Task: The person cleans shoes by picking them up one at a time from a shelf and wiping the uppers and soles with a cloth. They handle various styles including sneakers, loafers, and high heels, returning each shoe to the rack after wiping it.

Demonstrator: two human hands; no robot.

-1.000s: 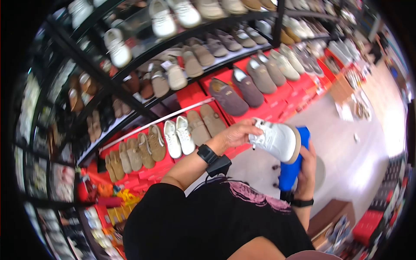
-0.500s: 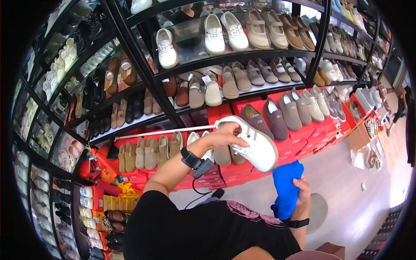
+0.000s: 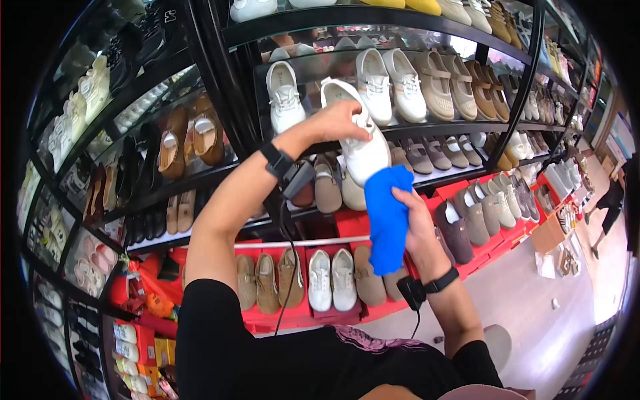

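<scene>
A white lace-up shoe is in my left hand, its fingers closed over the laces and tongue. The shoe tilts toe-down in front of the shelf, beside other white shoes. My right hand grips a crumpled blue cloth, which hangs below the shoe's toe. The cloth's top edge overlaps or touches the toe; exact contact cannot be made out.
Black-framed shelves with rows of shoes stand in front. Red shoeboxes bear more shoes below them. A cable hangs from my left wrist. A round stool stands on the floor at the lower right.
The view has shifted. My left hand has raised the white shoe to the shelf with white shoes. My right hand has brought the blue cloth up and left, close to the toe.
</scene>
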